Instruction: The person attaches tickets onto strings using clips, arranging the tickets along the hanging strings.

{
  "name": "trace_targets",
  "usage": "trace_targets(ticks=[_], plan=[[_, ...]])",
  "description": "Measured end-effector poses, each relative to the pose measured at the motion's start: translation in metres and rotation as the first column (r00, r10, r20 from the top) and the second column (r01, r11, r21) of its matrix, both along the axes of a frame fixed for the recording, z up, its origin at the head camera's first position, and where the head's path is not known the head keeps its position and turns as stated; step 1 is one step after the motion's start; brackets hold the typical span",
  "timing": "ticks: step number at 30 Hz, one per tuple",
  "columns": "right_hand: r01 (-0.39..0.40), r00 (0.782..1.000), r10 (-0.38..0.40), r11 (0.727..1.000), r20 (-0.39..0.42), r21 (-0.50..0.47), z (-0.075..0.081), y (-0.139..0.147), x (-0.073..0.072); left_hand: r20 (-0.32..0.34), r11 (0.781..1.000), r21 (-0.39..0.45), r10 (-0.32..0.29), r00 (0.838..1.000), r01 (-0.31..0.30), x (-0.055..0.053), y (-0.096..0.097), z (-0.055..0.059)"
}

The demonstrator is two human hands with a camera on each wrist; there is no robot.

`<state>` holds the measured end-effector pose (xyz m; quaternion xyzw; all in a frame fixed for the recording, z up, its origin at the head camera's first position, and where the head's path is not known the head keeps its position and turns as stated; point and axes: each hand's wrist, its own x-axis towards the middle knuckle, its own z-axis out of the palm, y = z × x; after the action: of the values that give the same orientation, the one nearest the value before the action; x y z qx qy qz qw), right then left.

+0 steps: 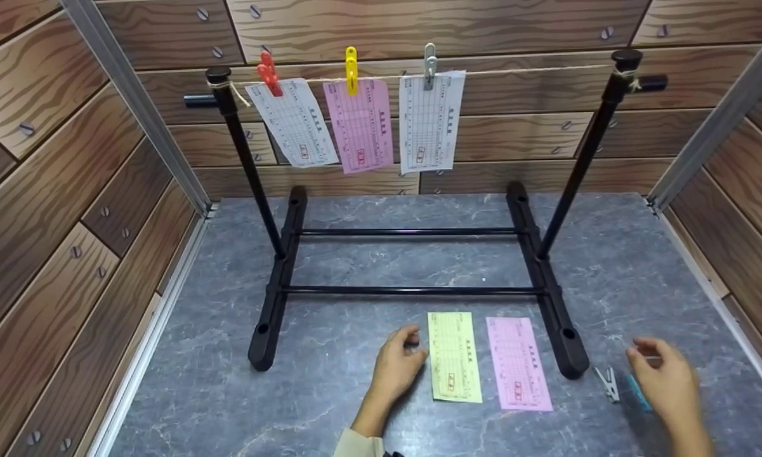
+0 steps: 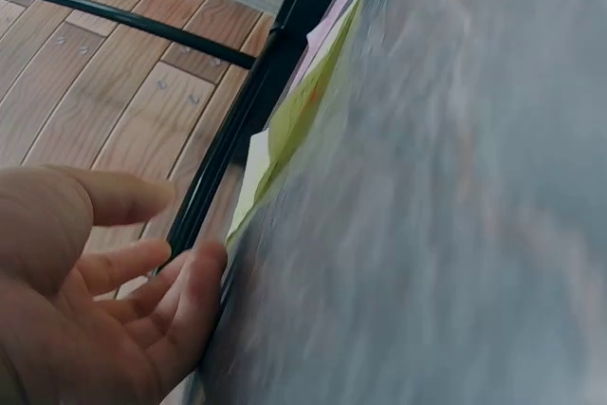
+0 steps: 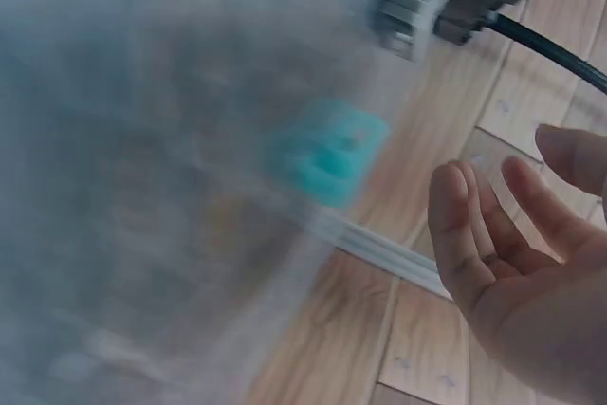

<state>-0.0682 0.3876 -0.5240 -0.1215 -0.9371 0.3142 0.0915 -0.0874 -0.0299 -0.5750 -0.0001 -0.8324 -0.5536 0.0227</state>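
My left hand point(image 1: 398, 363), fingers loosely bent and holding nothing, is just left of a yellow printed slip point(image 1: 455, 357) lying on the table. Beside that slip lies a pink one point(image 1: 519, 364). On the right, my right hand point(image 1: 669, 381) hovers by a teal clothespin point(image 1: 638, 392), partly covering it in the head view; its fingers are loosely curved around nothing. A grey clothespin point(image 1: 607, 384) lies just left of the teal one. In the right wrist view the teal clothespin point(image 3: 332, 154) is blurred and apart from the fingers.
A black rack point(image 1: 412, 291) stands on the grey table, a string point(image 1: 514, 71) tied between its posts. From the string hang a white slip point(image 1: 295, 124) by a red clothespin, a pink slip by a yellow one and another white slip by a grey one. Wood-patterned walls enclose the table.
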Motion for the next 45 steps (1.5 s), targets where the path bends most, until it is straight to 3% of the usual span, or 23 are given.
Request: trace_targets(ticks=[4, 8, 10, 14, 19, 22, 26, 29, 35, 37, 39, 45], plan=[[0.033, 0.999, -0.033, 0.999, 0.018, -0.014, -0.005, 0.007, 0.002, -0.035, 0.987, -0.155, 0.032, 0.999, -0.037, 0.002, 0.009, 0.001], [0.017, 0.992, -0.014, 1.000, 0.126, -0.022, -0.008, 0.017, 0.002, -0.038, 0.956, -0.289, 0.040, 0.998, -0.049, 0.006, 0.019, 0.004], [-0.020, 0.977, 0.023, 1.000, 0.213, -0.013, -0.010, 0.024, 0.001, -0.039, 0.936, -0.348, 0.034, 0.999, -0.046, 0.008, 0.023, 0.006], [-0.098, 0.927, 0.094, 0.995, 0.364, -0.006, -0.013, 0.032, 0.001, -0.054, 0.897, -0.442, 0.013, 0.998, -0.035, 0.011, 0.031, 0.008], [-0.133, 0.889, 0.120, 0.991, 0.442, 0.000, -0.013, 0.032, -0.001, -0.081, 0.850, -0.526, -0.019, 0.997, -0.026, 0.015, 0.041, 0.009], [-0.142, 0.889, 0.128, 0.990, 0.439, -0.002, -0.013, 0.031, -0.001, -0.091, 0.800, -0.599, -0.033, 0.995, -0.028, 0.018, 0.046, 0.010], [-0.149, 0.914, 0.136, 0.989, 0.382, 0.003, -0.015, 0.031, 0.000, -0.105, 0.752, -0.659, -0.047, 0.993, -0.034, 0.021, 0.049, 0.013], [-0.160, 0.930, 0.143, 0.987, 0.337, 0.021, -0.017, 0.030, 0.002, -0.128, 0.738, -0.673, -0.056, 0.990, -0.045, 0.023, 0.047, 0.015], [-0.166, 0.928, 0.142, 0.985, 0.344, 0.039, -0.016, 0.027, 0.002, -0.188, 0.698, -0.711, -0.075, 0.979, -0.083, 0.027, 0.042, 0.017], [-0.163, 0.928, 0.137, 0.985, 0.347, 0.047, -0.016, 0.027, 0.002, -0.190, 0.694, -0.716, -0.086, 0.978, -0.078, 0.028, 0.041, 0.017], [-0.157, 0.928, 0.128, 0.986, 0.349, 0.054, -0.016, 0.027, 0.002, -0.179, 0.704, -0.708, -0.100, 0.979, -0.058, 0.028, 0.040, 0.018], [-0.128, 0.921, 0.102, 0.991, 0.375, 0.045, -0.015, 0.029, 0.001, -0.177, 0.774, -0.633, -0.123, 0.977, -0.017, 0.026, 0.033, 0.016]])
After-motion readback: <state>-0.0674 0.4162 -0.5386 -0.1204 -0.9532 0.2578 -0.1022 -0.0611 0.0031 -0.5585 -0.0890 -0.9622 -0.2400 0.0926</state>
